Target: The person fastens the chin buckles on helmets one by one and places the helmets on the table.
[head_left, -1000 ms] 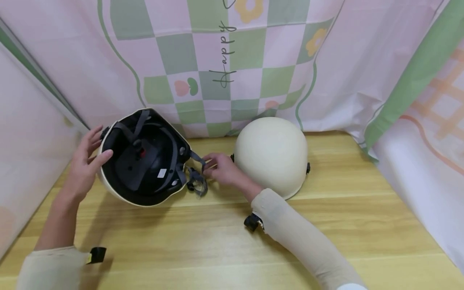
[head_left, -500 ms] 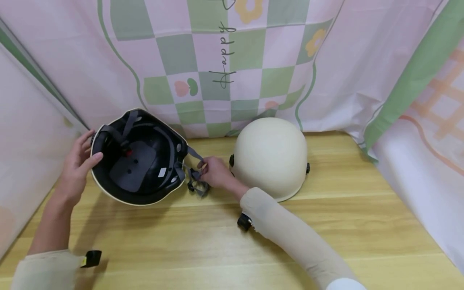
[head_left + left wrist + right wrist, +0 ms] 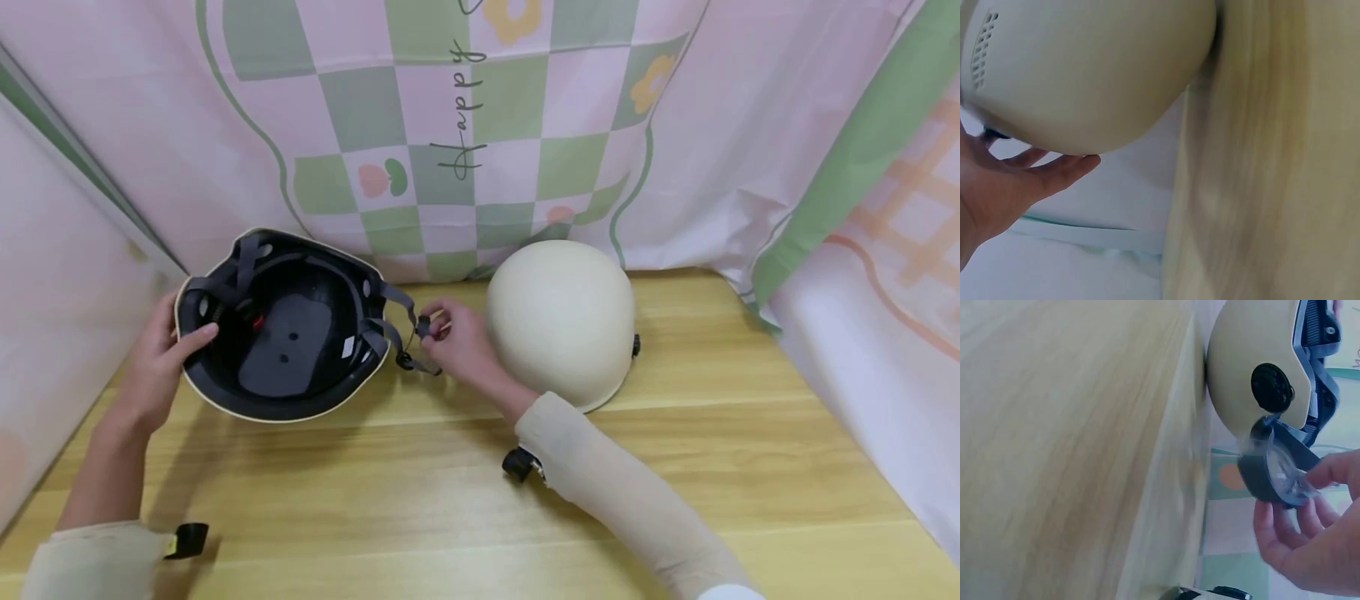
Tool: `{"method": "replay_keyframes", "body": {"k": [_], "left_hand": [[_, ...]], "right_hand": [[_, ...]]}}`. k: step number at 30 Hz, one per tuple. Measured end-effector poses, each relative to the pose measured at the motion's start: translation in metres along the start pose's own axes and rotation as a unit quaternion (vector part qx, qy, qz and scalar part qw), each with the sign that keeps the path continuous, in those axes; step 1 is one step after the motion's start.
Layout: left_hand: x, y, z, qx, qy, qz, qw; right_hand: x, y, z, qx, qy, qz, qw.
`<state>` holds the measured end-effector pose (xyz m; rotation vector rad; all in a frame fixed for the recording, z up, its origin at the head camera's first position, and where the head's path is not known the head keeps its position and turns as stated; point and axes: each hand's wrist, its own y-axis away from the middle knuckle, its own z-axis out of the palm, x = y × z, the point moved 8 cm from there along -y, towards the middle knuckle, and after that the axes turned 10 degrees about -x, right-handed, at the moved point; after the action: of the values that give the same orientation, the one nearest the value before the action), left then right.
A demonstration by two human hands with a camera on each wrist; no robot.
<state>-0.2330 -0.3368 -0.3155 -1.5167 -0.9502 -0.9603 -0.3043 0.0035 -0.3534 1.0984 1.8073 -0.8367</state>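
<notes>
A cream helmet (image 3: 292, 346) is tipped with its black-lined inside facing up toward the head camera. My left hand (image 3: 153, 367) grips its left rim, thumb over the edge and fingers along the outer shell (image 3: 1097, 69). Grey chin straps (image 3: 396, 293) hang from the helmet's right side. My right hand (image 3: 465, 346) pinches the strap's end by a dark buckle piece (image 3: 423, 325). In the right wrist view, a curved dark chin piece (image 3: 1254, 472) with a clear part hangs at the fingertips, below a round black knob (image 3: 1271, 387) on the shell.
A second cream helmet (image 3: 562, 321) rests dome up just right of my right hand, against the back curtain (image 3: 510, 167). Curtains (image 3: 67, 275) also bound the wooden table (image 3: 420, 500) at left and right.
The held helmet has shifted left and turned, showing more of its inside. My right hand dipped slightly left, then came back, drawing the straps out to the right.
</notes>
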Motion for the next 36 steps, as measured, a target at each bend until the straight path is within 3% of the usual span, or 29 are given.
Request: {"method": "replay_keyframes", "body": {"k": [4, 11, 17, 23, 29, 36], "left_hand": [[-0.009, 0.003, 0.002, -0.004, 0.001, -0.016, 0.9999], [-0.023, 0.004, 0.01, -0.03, 0.003, -0.06, 0.9977], [-0.029, 0.002, 0.015, -0.047, -0.044, -0.088, 0.9941], [-0.032, 0.002, 0.026, -0.068, -0.069, -0.118, 0.9883], [-0.031, -0.001, 0.045, -0.093, -0.118, -0.122, 0.9811], [-0.023, -0.004, 0.066, -0.12, -0.144, -0.112, 0.9758]], "right_hand": [[-0.007, 0.005, -0.007, 0.032, -0.041, -0.024, 0.9983], [-0.02, 0.012, -0.024, 0.095, -0.067, -0.116, 0.9863], [-0.031, 0.016, -0.036, 0.103, -0.092, -0.19, 0.9719], [-0.042, 0.02, -0.051, 0.121, -0.097, -0.218, 0.9635], [-0.051, 0.024, -0.062, 0.142, -0.091, -0.238, 0.9566], [-0.072, 0.032, -0.067, 0.15, -0.067, -0.3, 0.9396]]}}
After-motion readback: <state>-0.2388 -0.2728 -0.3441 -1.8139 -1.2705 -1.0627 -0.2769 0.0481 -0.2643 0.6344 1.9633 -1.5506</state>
